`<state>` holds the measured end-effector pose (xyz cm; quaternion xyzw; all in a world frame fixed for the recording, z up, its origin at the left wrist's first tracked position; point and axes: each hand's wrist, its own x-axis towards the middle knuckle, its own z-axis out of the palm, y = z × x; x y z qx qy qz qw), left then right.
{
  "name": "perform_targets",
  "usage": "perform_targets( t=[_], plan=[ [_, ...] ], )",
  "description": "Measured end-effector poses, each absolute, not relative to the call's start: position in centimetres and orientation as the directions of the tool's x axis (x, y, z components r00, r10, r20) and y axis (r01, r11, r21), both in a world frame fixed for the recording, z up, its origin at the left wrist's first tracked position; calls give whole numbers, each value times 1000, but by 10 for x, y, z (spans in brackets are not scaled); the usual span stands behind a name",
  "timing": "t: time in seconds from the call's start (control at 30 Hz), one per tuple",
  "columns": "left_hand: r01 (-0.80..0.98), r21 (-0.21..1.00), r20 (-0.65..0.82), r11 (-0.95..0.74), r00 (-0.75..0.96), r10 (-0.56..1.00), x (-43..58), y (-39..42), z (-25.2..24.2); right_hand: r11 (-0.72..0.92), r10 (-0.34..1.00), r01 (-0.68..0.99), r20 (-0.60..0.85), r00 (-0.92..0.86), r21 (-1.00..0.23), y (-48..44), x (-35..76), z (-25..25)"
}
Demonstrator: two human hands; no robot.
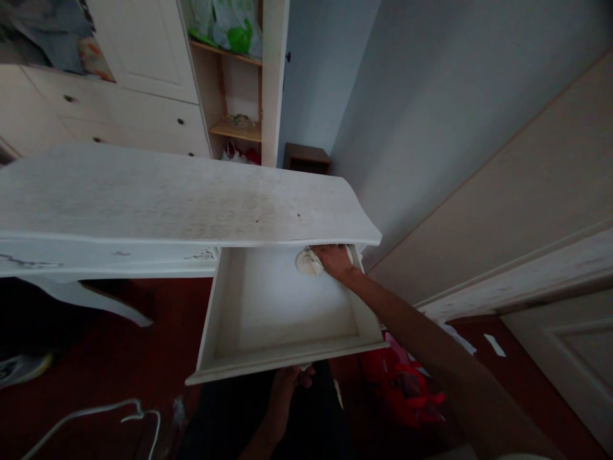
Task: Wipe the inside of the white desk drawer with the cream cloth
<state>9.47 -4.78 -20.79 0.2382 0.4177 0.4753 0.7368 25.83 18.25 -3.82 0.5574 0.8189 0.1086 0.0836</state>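
Observation:
A white drawer [287, 348] is pulled out from the white desk [167, 191]. Inside it, toward the back right, my right hand [335, 260] presses a crumpled off-white cloth [309, 262] against the drawer bottom. Its fingertips are partly hidden under the desk's front edge. Below the drawer front, my left hand [290, 383] has its fingers curled at a small pale knob [305, 367], mostly hidden by the fingers. Brownish stains and a few dark specks mark the desktop.
A white cabinet [158, 57] with an open shelf section stands behind the desk. Right of the desk runs a wall [454, 128]. On the red floor lie a red bag [407, 390], a white hanger [96, 409] and a shoe [23, 369].

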Motion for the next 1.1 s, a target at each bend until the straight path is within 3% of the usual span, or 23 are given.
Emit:
perform_targets(
  t=[0.2, 0.5, 0.7, 0.9, 0.97, 1.1],
  plan=[
    [-459, 776, -385, 432, 197, 902, 95, -47, -207, 421, 904, 857, -64, -422, 296, 170, 262, -29],
    [-462, 765, -404, 450, 201, 892, 91, -49, -186, 569, 820, 773, -267, -506, 282, 111, 268, -14],
    [-479, 731, -424, 486, 240, 873, 91, -44, -183, 718, 637, 695, -439, -633, 39, 72, 288, 3],
    [-506, 720, -411, 474, 240, 880, 91, -46, -183, 747, 529, 620, -350, -773, -240, 66, 314, 25],
    [-523, 711, -407, 470, 240, 882, 91, -47, -181, 760, 543, 612, -306, -782, -218, 71, 320, 24],
    [-546, 697, -402, 466, 240, 883, 90, -48, -182, 781, 614, 625, -170, -771, -15, 97, 335, 12]
  ],
)
